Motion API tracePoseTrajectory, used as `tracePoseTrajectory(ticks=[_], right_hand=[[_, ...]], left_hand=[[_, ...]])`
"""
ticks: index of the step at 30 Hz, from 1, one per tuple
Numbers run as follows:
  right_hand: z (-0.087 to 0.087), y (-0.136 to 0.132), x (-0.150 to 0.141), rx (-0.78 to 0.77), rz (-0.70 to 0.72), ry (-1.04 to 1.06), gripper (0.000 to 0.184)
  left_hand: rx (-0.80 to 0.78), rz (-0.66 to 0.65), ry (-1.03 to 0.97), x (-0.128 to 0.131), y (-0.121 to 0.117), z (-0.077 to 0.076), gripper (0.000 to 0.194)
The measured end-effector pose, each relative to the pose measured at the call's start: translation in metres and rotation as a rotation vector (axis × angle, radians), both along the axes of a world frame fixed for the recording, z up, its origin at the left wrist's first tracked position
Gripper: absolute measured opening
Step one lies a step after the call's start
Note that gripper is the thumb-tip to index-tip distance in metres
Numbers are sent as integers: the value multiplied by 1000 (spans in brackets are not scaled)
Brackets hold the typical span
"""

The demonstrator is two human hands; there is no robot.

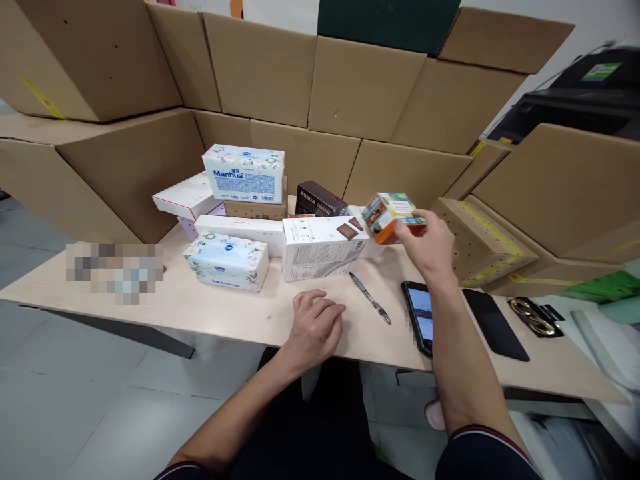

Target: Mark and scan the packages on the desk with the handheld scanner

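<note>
My right hand (425,240) grips a small orange and multicoloured box (393,217) between thumb and fingers, slightly tilted beside the white printed box. My left hand (317,325) hovers over or rests at the table's front edge with fingers loosely curled and apart, holding nothing. Just beyond it stands a white box with brown squares printed on it (323,250). To the left of that box lies a light-blue tissue pack (227,260). A pen (370,298) lies between my two hands. Below my right forearm, partly covered, is a phone with a lit screen (419,317).
Another tissue pack (244,175) sits on a brown carton (257,210) at the back, near a dark brown box (320,198) and a long white box (240,229). Cardboard walls (280,73) enclose the table's rear. Scissors (533,317) and a black slab (495,323) lie right.
</note>
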State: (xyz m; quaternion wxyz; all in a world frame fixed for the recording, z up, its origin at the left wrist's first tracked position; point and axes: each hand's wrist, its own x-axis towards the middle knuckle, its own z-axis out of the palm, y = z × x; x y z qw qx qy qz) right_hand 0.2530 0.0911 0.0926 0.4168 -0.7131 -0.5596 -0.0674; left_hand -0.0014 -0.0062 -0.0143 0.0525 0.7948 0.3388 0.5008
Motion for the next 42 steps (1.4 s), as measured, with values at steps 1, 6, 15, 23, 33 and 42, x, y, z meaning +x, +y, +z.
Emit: tracePoseTrajectory(ticks=[1, 6, 15, 23, 33, 42], right_hand=[[-1, -14, 5, 65, -25, 44, 55], [-25, -101, 18, 264, 242, 353, 49], [-88, -130, -38, -162, 809, 259, 51], [-106, -135, -52, -239, 767, 229, 95], [-103, -138, -60, -174, 694, 566, 96], [-99, -138, -63, -175, 690, 761, 74]], left_hand=[[-11, -11, -25, 0, 0, 0, 24], [-133, -75, -377, -3, 0, -6, 24], [-393, -28, -753, -16, 4, -18, 32], [-628, -221, -613, -25, 11, -19, 54], [-721, -364, -355, -24, 9, -10, 67], [-775, -318, -326, -26, 3, -6, 75]])
